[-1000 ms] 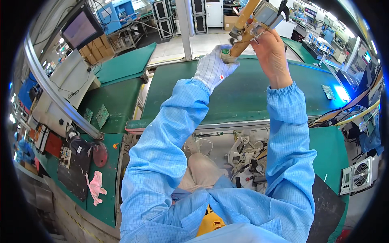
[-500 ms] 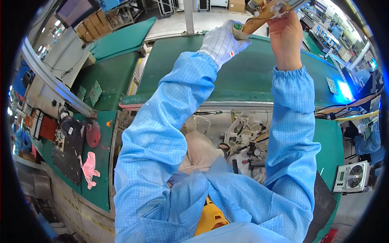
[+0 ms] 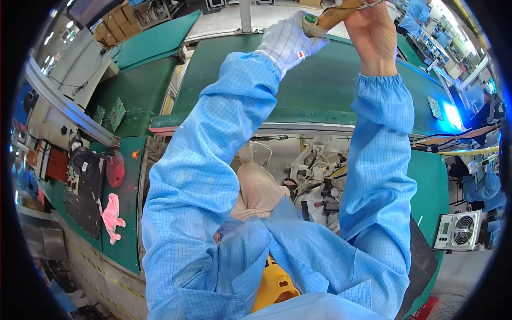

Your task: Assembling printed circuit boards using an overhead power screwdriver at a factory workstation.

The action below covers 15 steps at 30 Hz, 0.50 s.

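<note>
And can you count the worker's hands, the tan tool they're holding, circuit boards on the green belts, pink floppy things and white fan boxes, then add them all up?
Hands: 2 (gloved left hand, bare right hand)
Tan tool: 1
Circuit boards: 3
Pink floppy thing: 1
White fan box: 1
Total: 8

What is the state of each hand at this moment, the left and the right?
Left hand: closed, holding the end of the tan tool.
Right hand: at the tan tool; its grip cannot be told.
</note>
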Available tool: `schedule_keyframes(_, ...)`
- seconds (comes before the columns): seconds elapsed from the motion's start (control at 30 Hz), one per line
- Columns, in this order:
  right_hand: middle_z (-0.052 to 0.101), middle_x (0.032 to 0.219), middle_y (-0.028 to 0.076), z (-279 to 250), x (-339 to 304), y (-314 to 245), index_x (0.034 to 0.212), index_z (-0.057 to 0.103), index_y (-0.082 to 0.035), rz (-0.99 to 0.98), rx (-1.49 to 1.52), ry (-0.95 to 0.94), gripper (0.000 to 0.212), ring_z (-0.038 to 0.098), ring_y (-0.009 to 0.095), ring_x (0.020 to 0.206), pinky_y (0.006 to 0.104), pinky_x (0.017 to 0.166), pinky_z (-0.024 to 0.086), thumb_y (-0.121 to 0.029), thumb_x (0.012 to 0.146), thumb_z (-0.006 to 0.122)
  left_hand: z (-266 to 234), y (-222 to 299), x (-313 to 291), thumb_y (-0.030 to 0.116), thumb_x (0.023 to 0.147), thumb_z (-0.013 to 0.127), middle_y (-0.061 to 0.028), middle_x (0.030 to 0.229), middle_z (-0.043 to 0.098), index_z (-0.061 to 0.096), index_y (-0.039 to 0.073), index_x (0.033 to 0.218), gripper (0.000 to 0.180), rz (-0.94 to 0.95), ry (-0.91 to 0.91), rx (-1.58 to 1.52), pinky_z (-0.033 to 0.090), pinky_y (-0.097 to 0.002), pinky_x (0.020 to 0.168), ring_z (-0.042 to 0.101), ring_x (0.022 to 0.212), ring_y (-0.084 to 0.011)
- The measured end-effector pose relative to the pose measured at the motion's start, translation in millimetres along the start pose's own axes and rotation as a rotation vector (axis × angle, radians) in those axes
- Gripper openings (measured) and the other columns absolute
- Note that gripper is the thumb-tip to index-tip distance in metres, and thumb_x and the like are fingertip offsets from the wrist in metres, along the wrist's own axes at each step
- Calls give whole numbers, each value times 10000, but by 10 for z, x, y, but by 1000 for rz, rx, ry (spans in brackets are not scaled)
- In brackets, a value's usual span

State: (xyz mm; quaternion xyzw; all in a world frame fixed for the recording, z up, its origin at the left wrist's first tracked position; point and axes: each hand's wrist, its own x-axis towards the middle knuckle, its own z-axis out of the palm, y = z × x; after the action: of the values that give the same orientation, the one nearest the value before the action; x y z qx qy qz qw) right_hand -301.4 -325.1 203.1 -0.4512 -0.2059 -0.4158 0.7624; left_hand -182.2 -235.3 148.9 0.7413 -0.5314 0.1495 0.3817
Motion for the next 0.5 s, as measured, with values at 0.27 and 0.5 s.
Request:
schedule_keyframes(0.27, 611, 1020, 65, -361, 241, 159, 1138, 534, -16, 317, 1117, -407, 285, 553, 200, 997, 370, 933, 408, -135, 881, 503, -127, 44, -32, 248, 770, 686, -94, 879, 668, 582, 51, 976, 304, -82, -83, -393, 486, -340, 746, 638, 819, -279)
schedule_keyframes(0.5, 604, 1068, 93, -225, 116, 63, 1144, 516, 6, -66, 151, -34, 304, 551, 230, 1009, 393, 957, 400, -140, 880, 479, -104, -41, -63, 218, 748, 716, -67, 822, 643, 584, 30, 962, 315, -92, -91, -605, 475, -285, 701, 601, 742, -169)
